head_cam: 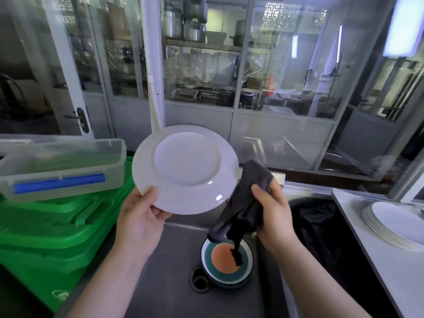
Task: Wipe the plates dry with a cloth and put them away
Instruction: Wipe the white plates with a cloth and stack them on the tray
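We hold a white plate (185,168) up over the steel sink (169,260), underside toward us, our left hand (140,221) pinching its lower rim, thumb on the near face. Our right hand (273,214) grips a bunched dark cloth (247,198), just beside the plate's right edge; its tail hangs over coloured plates (227,260) stacked by the drain (198,280). White plates (394,223) sit stacked on the surface (378,260) at right. Green bins (57,226) and a clear box (62,166) stand left.
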A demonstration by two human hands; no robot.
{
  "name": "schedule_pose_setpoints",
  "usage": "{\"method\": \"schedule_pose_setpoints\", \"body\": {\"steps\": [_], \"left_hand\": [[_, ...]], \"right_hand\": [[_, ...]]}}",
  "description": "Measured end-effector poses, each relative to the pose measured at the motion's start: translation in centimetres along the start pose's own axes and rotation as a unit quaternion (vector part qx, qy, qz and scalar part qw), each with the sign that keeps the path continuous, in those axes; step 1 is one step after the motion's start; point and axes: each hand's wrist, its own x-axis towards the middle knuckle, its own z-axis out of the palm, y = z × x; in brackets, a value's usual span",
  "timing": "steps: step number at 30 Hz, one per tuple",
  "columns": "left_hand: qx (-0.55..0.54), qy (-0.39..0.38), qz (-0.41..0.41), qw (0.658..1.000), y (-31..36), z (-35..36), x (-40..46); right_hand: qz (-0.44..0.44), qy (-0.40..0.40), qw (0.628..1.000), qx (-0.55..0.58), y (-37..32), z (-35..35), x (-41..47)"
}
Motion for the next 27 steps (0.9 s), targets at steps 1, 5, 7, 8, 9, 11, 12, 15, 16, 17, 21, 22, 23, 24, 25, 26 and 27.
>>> {"method": "schedule_pose_setpoints", "body": {"steps": [1, 5, 7, 8, 9, 11, 12, 15, 16, 17, 21, 22, 23, 24, 25, 26, 27], "left_hand": [[-0.011, -0.007, -0.004, 1.000, -0.1, -0.1, -0.1], [-0.001, -0.053, -0.026, 0.998, -1.5, 0.0, -0.6], [0.001, -0.074, -0.048, 0.996, -2.0, 0.0, -0.9], [0.002, -0.093, -0.069, 0.993, -2.0, -0.1, -0.9], [0.007, -0.123, -0.099, 0.987, -1.9, -0.4, -0.7], [0.010, -0.168, -0.159, 0.973, -1.7, -1.1, -0.1], [-0.006, -0.169, -0.177, 0.970, -1.3, -1.2, 0.3], [-0.040, -0.087, -0.209, 0.973, 0.3, -1.2, 2.5], [-0.014, -0.068, -0.216, 0.974, 0.9, -1.0, 3.3], [0.022, -0.063, -0.222, 0.973, 1.5, -0.6, 4.0], [0.119, -0.079, -0.221, 0.965, 2.8, 1.2, 5.2], [0.133, -0.083, -0.209, 0.965, 2.9, 1.4, 5.2], [0.135, -0.085, -0.191, 0.969, 3.1, 1.6, 5.2], [0.130, -0.088, -0.170, 0.973, 3.2, 1.8, 5.1], [0.126, -0.095, -0.151, 0.976, 3.3, 1.9, 5.0], [0.126, -0.104, -0.135, 0.977, 3.4, 2.2, 5.0], [0.128, -0.109, -0.121, 0.978, 3.4, 2.6, 4.8]], "right_hand": [[0.086, 0.031, 0.993, 0.069, 0.2, 0.0, 0.2], [0.223, 0.016, 0.967, 0.124, 0.1, 0.9, 0.4], [0.206, 0.013, 0.968, 0.144, -0.6, 1.5, 0.4], [0.196, 0.013, 0.968, 0.153, -1.2, 1.7, 0.4], [0.186, 0.013, 0.971, 0.153, -1.8, 1.6, 0.7], [0.166, 0.003, 0.979, 0.122, -2.9, 1.1, 1.3], [0.159, -0.005, 0.982, 0.099, -3.5, 1.0, 1.5], [0.181, -0.015, 0.981, 0.072, -4.6, 0.6, 2.2], [0.197, -0.014, 0.978, 0.067, -4.9, 0.5, 2.3], [0.210, -0.014, 0.976, 0.063, -5.0, 0.4, 2.5], [0.243, -0.015, 0.968, 0.061, -5.4, 0.1, 2.7], [0.245, -0.006, 0.967, 0.064, -5.6, 0.0, 2.8], [0.244, 0.011, 0.967, 0.074, -5.7, 0.0, 2.9], [0.235, 0.040, 0.967, 0.087, -5.7, -0.2, 3.2], [0.214, 0.074, 0.969, 0.100, -5.7, -0.5, 3.7], [0.178, 0.106, 0.973, 0.104, -5.8, -0.7, 4.1], [0.124, 0.125, 0.980, 0.088, -5.8, -0.8, 4.5]]}}
